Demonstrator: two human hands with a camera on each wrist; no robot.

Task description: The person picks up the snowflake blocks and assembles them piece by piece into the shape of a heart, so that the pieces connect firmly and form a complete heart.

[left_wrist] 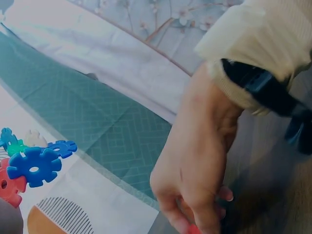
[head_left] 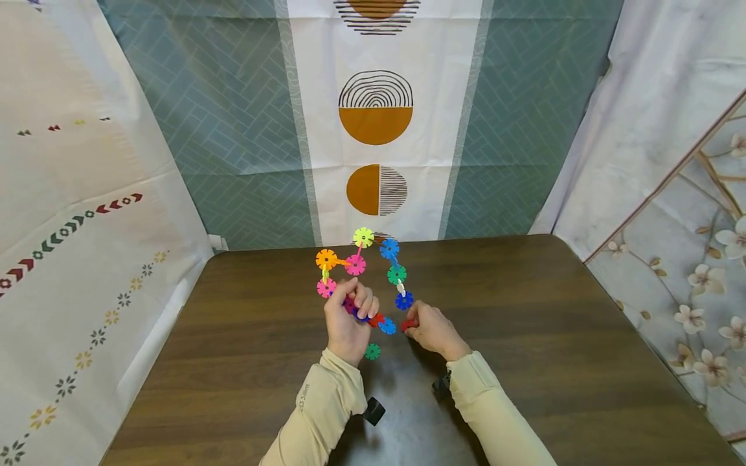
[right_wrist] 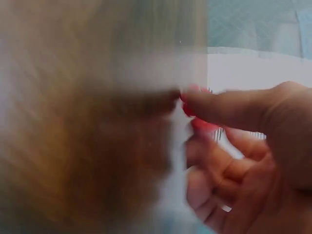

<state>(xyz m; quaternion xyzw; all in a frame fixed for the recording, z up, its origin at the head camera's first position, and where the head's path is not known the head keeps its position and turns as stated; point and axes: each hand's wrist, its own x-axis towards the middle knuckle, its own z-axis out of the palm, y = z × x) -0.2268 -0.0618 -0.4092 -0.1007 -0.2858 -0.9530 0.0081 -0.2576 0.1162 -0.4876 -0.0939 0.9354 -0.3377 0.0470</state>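
Observation:
My left hand point(head_left: 348, 327) grips a chain of colourful notched plastic discs, its fingers curled round the purple and dark blue part. At the chain's near end, a light blue disc point(head_left: 387, 325) sticks out past a red one point(left_wrist: 9, 183). My right hand point(head_left: 434, 331) pinches a loose red notched disc point(head_left: 408, 325), apart from that end and to its right. The thumb and fingertips partly cover this disc point(right_wrist: 202, 125). Farther out, pink, orange and yellow discs point(head_left: 326, 259) rise on the left; blue and green discs point(head_left: 397, 274) run down the right.
A single green disc point(head_left: 373, 351) shows beside my left wrist. The brown wooden table point(head_left: 262, 362) spreads under both arms. Behind it hangs a patterned cloth point(head_left: 245, 129). Black wrist straps point(head_left: 373, 411) stick out from the sleeves. Much of the right wrist view is blurred.

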